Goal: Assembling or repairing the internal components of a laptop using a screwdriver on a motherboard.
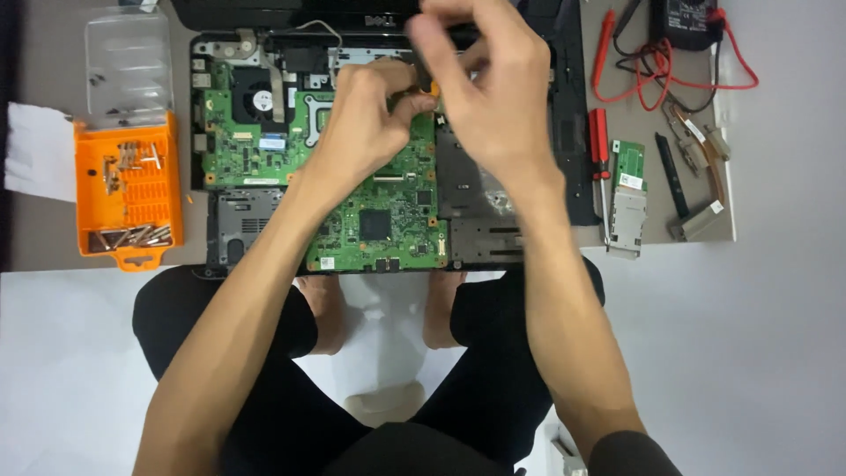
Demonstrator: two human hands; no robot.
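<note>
Both hands [432, 106] over open laptop [352, 203]

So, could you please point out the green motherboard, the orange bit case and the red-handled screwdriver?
green motherboard [379, 225]: head view, on its black chip.
orange bit case [128, 198]: head view, on its ribbed tray.
red-handled screwdriver [598, 137]: head view, on its red handle.

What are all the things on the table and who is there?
Green laptop circuit board: one, inside the opened black laptop base, centre.
Orange plastic bit case: one, clear lid open, left.
White paper sheet: one, far left.
Red-handled screwdriver: one, right of laptop.
Small green card with metal bracket: one, right.
Copper heat pipe: one, far right.
Black meter with red leads: one, top right.
Small orange tool: one, between the hands.
Left hand: on the orange tool.
Right hand: above it, touching.
</note>
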